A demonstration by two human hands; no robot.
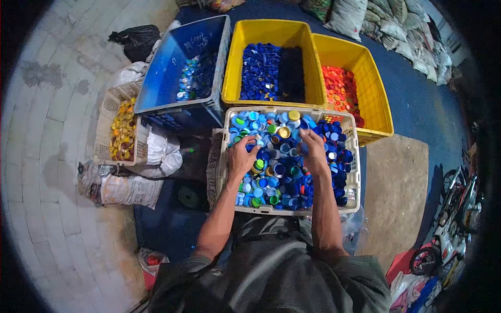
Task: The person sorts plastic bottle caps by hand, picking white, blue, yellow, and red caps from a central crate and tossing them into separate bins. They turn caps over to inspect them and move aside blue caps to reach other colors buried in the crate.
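A shallow cream crate [357,172] in front of me holds a mass of plastic bottle caps [282,169], mostly light and dark blue, with some green, white and yellow ones. Over its left part is my left hand [243,156], thumb and forefinger closed at a small pale cap [260,142]. My right hand [314,151] is over the right-centre, just left of the darkest blue caps [339,143]. Its fingers are bent together among the caps, and what they hold, if anything, is hidden.
Beyond the crate stand a blue bin [175,68] with blue caps, a yellow bin [318,78] with dark blue caps, and another yellow bin [373,78] with orange-red caps. A beige basket [141,148] of yellow caps sits left. Sacks [347,15] lie behind; a bicycle-like object [425,260] is right.
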